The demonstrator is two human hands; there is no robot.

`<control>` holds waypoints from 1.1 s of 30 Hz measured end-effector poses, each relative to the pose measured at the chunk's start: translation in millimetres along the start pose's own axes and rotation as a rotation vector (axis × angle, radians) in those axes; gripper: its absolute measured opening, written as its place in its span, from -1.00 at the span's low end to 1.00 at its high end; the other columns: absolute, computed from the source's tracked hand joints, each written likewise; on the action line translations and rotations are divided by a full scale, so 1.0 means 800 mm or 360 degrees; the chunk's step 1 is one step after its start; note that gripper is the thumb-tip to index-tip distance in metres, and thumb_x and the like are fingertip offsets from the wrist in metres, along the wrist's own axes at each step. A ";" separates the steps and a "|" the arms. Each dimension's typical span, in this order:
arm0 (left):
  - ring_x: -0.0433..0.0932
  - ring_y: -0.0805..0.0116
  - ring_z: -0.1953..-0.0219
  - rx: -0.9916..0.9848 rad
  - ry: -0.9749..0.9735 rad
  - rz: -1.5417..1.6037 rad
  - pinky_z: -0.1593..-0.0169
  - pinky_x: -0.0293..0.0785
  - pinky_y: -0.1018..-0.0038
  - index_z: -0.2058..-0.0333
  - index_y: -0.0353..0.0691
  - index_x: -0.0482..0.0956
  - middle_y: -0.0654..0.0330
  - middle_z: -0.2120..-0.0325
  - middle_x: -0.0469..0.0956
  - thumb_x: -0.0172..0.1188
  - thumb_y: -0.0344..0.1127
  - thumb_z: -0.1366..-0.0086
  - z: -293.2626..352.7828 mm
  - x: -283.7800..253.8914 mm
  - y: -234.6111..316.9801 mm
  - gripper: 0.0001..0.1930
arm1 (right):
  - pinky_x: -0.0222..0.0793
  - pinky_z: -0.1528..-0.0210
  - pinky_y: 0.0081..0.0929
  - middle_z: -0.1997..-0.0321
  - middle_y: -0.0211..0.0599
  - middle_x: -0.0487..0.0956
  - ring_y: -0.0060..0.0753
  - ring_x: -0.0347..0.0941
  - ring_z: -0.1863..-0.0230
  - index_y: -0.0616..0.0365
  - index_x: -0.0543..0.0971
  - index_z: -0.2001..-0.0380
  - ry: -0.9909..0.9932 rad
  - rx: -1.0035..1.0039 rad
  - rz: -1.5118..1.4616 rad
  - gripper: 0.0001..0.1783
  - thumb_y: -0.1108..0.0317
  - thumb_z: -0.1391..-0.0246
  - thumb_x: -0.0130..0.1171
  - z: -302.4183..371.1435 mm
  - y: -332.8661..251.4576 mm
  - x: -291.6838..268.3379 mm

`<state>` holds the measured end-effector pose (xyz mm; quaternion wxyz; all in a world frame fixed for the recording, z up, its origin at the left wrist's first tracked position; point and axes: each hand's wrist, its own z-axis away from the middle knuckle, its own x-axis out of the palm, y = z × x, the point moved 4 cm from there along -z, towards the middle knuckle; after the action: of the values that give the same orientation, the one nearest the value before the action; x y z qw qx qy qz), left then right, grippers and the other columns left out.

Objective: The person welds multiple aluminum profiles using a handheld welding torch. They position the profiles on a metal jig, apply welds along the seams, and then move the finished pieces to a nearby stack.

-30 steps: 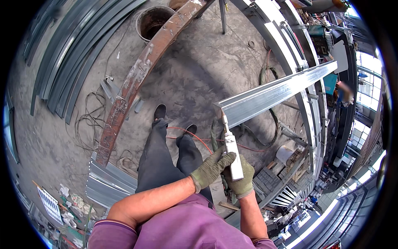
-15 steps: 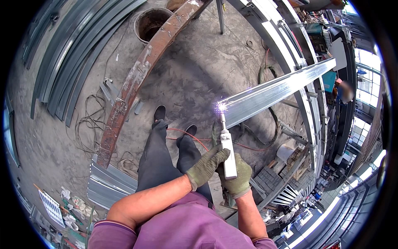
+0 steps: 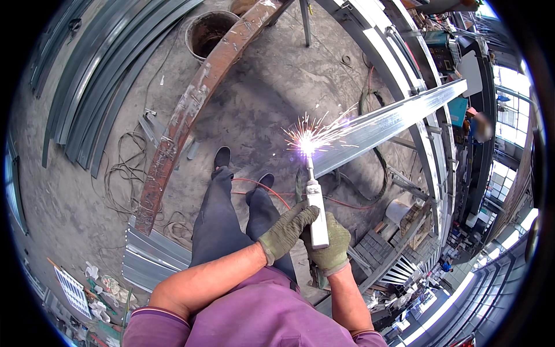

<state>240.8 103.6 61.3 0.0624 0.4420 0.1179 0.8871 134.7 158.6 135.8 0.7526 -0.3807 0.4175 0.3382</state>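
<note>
Curving down from the top centre toward the lower left of the frame, a rust-brown beam (image 3: 193, 104) with pale scuffs cuts across the concrete floor (image 3: 324, 81). A round bucket (image 3: 209, 33) stands just beside its upper end, and long grey steel strips (image 3: 95, 81) fill the upper left. Tangled cable (image 3: 128, 170) lies left of the beam, and ribbed metal panels (image 3: 151, 254) sit by its lower end. An orange hose (image 3: 346, 205) runs across the floor behind the tool, near the person's shoes (image 3: 223, 157). At upper right, pale metal rails (image 3: 378, 46) bow downward, and the profile crosses over them.

Both hands wear olive gloves. The left hand (image 3: 289, 230) has its fingers curled in against the left side of the white torch (image 3: 317, 220); the right hand (image 3: 330, 248) is closed around its body from the right and behind, those fingertips mostly hidden.

The torch, a boxy white handle with a slim metal nozzle, sits right of the frame's centre, pointing up. At its tip a white-violet glare throws orange sparks (image 3: 324, 132), hiding the near end of the shiny silver metal profile (image 3: 393, 124), which slants up to the right.
</note>
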 end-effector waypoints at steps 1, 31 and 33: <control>0.56 0.48 -0.12 -0.0035 -0.0011 0.0016 -0.24 0.50 0.44 -0.34 -0.14 0.53 0.29 -0.06 0.64 0.14 0.06 -0.65 0.000 0.000 0.000 -0.50 | 0.49 0.42 -0.14 0.37 -0.24 0.56 -0.03 0.61 0.41 0.06 0.66 0.21 0.0001 -0.0003 0.0004 -0.62 0.03 -0.13 0.52 0.000 0.000 0.000; 0.56 0.56 0.02 0.0038 0.0003 -0.0045 -0.06 0.52 0.52 -0.27 -0.15 0.53 0.39 0.07 0.61 0.10 0.09 -0.65 0.002 0.008 -0.008 -0.51 | 0.53 0.39 -0.13 0.34 -0.23 0.59 -0.04 0.64 0.37 0.07 0.67 0.17 -0.0081 0.0060 0.0006 -0.59 0.02 -0.11 0.52 0.010 0.011 0.002; 0.56 0.55 0.00 0.0037 -0.0007 -0.0040 -0.10 0.51 0.51 -0.28 -0.16 0.53 0.38 0.05 0.61 0.10 0.08 -0.65 0.001 0.009 -0.009 -0.51 | 0.53 0.39 -0.14 0.34 -0.23 0.59 -0.04 0.64 0.38 0.07 0.67 0.17 -0.0068 0.0055 -0.0020 -0.60 0.03 -0.12 0.52 0.010 0.011 -0.001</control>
<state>237.4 112.0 65.5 0.0688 0.4432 0.1334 0.8838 130.5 169.5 136.8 0.7698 -0.3630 0.4048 0.3344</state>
